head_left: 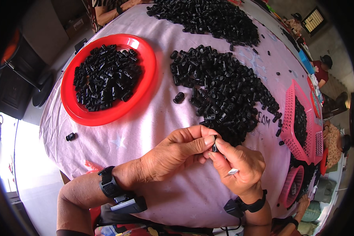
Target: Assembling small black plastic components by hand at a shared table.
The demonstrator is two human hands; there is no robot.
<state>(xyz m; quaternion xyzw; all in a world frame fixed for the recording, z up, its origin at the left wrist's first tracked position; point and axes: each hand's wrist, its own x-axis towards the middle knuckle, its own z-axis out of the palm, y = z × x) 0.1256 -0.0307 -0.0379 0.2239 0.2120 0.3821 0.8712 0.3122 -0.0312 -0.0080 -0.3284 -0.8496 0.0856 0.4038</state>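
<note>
Close to the table's near side, my left hand (173, 152) and my right hand (243, 165) meet, fingertips pinched on one small black plastic cord lock (214, 147). Both hands are closed on it, and much of the piece is hidden by the fingers. A small white tip (233, 171) sticks out of my right hand; the rest of it is covered by the palm. Just beyond my hands lies a heap of similar black cord locks (224, 94). To the left, a red plate (70, 104) holds many more of them.
A pale pink cloth (122, 153) covers the table. Another black heap (208, 19) lies at the far side. Pink baskets (290, 118) stand at the right. Single pieces (70, 137) lie about. Other people (106, 13) sit around the table.
</note>
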